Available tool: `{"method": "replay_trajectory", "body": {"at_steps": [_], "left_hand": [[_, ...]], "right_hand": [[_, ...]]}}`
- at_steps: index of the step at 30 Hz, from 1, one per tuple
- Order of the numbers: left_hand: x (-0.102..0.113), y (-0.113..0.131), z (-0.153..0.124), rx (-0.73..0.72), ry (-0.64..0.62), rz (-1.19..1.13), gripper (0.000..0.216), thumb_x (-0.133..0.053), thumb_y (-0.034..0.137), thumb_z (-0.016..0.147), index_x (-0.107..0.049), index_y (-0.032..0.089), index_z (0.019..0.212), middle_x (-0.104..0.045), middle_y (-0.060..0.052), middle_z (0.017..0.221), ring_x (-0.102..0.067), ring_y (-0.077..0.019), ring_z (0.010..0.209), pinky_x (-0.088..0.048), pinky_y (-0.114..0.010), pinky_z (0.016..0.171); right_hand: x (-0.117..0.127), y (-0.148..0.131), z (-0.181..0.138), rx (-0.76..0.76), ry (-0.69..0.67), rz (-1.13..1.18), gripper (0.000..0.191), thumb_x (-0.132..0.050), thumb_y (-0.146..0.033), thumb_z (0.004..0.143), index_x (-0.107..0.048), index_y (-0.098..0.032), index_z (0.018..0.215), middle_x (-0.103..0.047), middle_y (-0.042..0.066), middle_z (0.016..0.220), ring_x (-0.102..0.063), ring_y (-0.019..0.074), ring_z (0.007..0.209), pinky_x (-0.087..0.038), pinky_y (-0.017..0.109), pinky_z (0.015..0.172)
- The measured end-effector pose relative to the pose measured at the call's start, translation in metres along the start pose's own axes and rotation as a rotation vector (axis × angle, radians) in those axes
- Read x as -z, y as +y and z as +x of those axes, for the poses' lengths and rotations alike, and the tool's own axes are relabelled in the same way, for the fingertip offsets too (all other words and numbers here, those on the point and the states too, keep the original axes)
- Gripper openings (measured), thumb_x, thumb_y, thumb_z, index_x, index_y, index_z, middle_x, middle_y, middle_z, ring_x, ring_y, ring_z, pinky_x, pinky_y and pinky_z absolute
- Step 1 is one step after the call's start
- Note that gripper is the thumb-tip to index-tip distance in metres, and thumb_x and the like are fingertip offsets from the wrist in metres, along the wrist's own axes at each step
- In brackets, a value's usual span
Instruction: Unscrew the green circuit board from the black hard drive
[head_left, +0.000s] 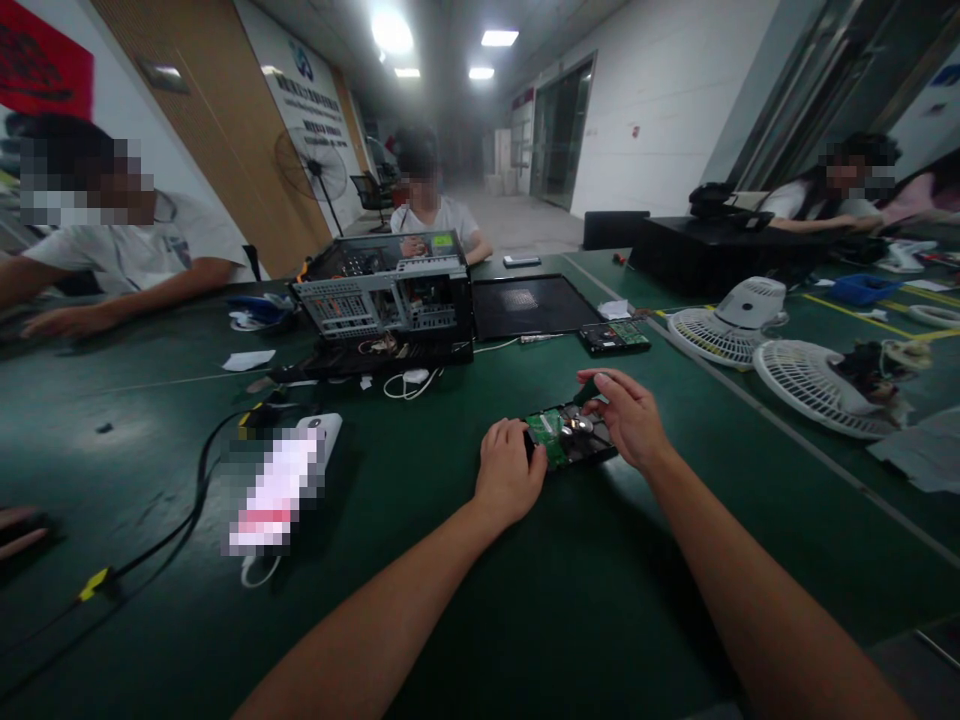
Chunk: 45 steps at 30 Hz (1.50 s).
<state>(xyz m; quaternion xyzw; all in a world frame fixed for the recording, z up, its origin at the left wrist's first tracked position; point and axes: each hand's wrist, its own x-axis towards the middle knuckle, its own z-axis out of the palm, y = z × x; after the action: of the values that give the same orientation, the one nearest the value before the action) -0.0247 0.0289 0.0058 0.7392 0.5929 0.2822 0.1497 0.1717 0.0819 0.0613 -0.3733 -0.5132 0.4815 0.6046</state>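
While left fingers [501,434] clasp the drive's [552,428] left end, right fingers [616,386] pinch a tool [586,391] over it.

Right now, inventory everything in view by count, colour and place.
Held device: one, green and black, centre
Tool: one, dark, over held device
Far device: one, green and black, beyond held device
Case: one, grey and black, beyond, left
Panel: one, black, right of case
Phones: two, pale, left and beyond panel
Cables: several, black and white, left
Papers: several, white, scattered
Fan parts: two, white, right
Tray: one, blue, right
Box: one, black, right
Standing fan: one, dark, behind
Lights: four, white, ceiling
Table: one, green, foreground
Co-workers: at least four, white or pink tops, around table
Left hand: one, bare, on held device
Right hand: one, bare, holding tool
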Motion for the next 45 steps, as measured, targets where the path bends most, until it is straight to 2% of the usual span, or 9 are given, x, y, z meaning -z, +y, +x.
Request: {"method": "replay_trajectory", "body": {"at_steps": [7, 11, 15, 20, 28, 34, 39, 45], "left_hand": [[-0.0032, -0.0004, 0.0001, 0.018, 0.013, -0.001, 0.042, -0.05, 0.038, 0.097, -0.053, 0.017, 0.133, -0.058, -0.016, 0.139, -0.046, -0.0322, 0.139, -0.034, -0.051, 0.119], [-0.0024, 0.0, 0.0, 0.007, 0.013, -0.004, 0.043, -0.049, 0.038, 0.097, -0.054, 0.015, 0.133, -0.059, -0.016, 0.139, -0.046, -0.0325, 0.139, -0.034, -0.051, 0.119], [-0.0009, -0.0003, 0.0004, 0.0, 0.01, 0.002, 0.044, -0.048, 0.038, 0.097, -0.054, 0.014, 0.134, -0.058, -0.016, 0.139, -0.045, -0.0323, 0.139, -0.033, -0.05, 0.12], [-0.0021, -0.0012, 0.0004, 0.002, 0.001, 0.002, 0.045, -0.047, 0.039, 0.098, -0.053, 0.015, 0.135, -0.058, -0.016, 0.14, -0.044, -0.0315, 0.14, -0.032, -0.049, 0.12], [-0.0018, -0.0002, 0.0001, 0.016, 0.001, -0.012, 0.044, -0.049, 0.038, 0.097, -0.053, 0.016, 0.135, -0.058, -0.016, 0.14, -0.044, -0.032, 0.141, -0.033, -0.051, 0.12], [-0.0041, -0.0023, 0.0006, 0.006, 0.012, -0.014, 0.043, -0.049, 0.038, 0.097, -0.053, 0.016, 0.134, -0.058, -0.016, 0.14, -0.045, -0.0322, 0.14, -0.033, -0.052, 0.119], [-0.0062, -0.003, 0.0007, -0.012, 0.038, -0.001, 0.042, -0.049, 0.038, 0.097, -0.054, 0.016, 0.133, -0.059, -0.015, 0.137, -0.046, -0.0316, 0.139, -0.033, -0.05, 0.119], [-0.0031, -0.0009, 0.0001, -0.006, 0.018, 0.008, 0.044, -0.048, 0.039, 0.098, -0.053, 0.015, 0.134, -0.058, -0.016, 0.139, -0.045, -0.0322, 0.14, -0.033, -0.05, 0.12]], "right_hand": [[-0.0005, 0.0041, -0.0006, -0.044, -0.059, 0.146, 0.026, -0.064, -0.046, 0.093, -0.074, -0.023, 0.099, -0.074, 0.008, 0.105, -0.068, 0.0239, 0.1, -0.058, 0.035, 0.076], [0.0007, 0.0039, 0.0006, -0.041, -0.047, 0.127, 0.024, -0.064, -0.044, 0.092, -0.074, -0.024, 0.1, -0.073, 0.008, 0.103, -0.068, 0.0237, 0.098, -0.058, 0.034, 0.072], [0.002, 0.0018, 0.0013, -0.017, -0.044, 0.049, 0.024, -0.067, -0.041, 0.091, -0.076, -0.027, 0.108, -0.072, 0.005, 0.102, -0.066, 0.0212, 0.098, -0.055, 0.028, 0.066], [0.002, 0.0007, 0.0002, 0.004, -0.027, -0.036, 0.018, -0.074, -0.04, 0.086, -0.079, -0.025, 0.095, -0.071, 0.005, 0.106, -0.065, 0.0182, 0.089, -0.052, 0.026, 0.064], [-0.0024, 0.0022, -0.0015, -0.061, -0.083, 0.155, 0.028, -0.063, -0.047, 0.093, -0.074, -0.023, 0.101, -0.074, 0.009, 0.108, -0.068, 0.025, 0.103, -0.058, 0.038, 0.08], [0.0014, 0.0029, 0.0006, -0.01, -0.049, 0.026, 0.021, -0.07, -0.042, 0.089, -0.075, -0.027, 0.102, -0.072, 0.005, 0.102, -0.066, 0.0211, 0.095, -0.057, 0.031, 0.069], [0.0042, 0.0039, 0.0007, -0.003, -0.052, -0.048, 0.021, -0.073, -0.041, 0.088, -0.078, -0.027, 0.103, -0.071, 0.004, 0.112, -0.064, 0.0156, 0.081, -0.054, 0.028, 0.066], [-0.0023, 0.002, -0.0027, -0.028, -0.112, 0.124, 0.022, -0.066, -0.043, 0.093, -0.075, -0.024, 0.098, -0.073, 0.008, 0.11, -0.066, 0.0236, 0.104, -0.058, 0.035, 0.078]]}}
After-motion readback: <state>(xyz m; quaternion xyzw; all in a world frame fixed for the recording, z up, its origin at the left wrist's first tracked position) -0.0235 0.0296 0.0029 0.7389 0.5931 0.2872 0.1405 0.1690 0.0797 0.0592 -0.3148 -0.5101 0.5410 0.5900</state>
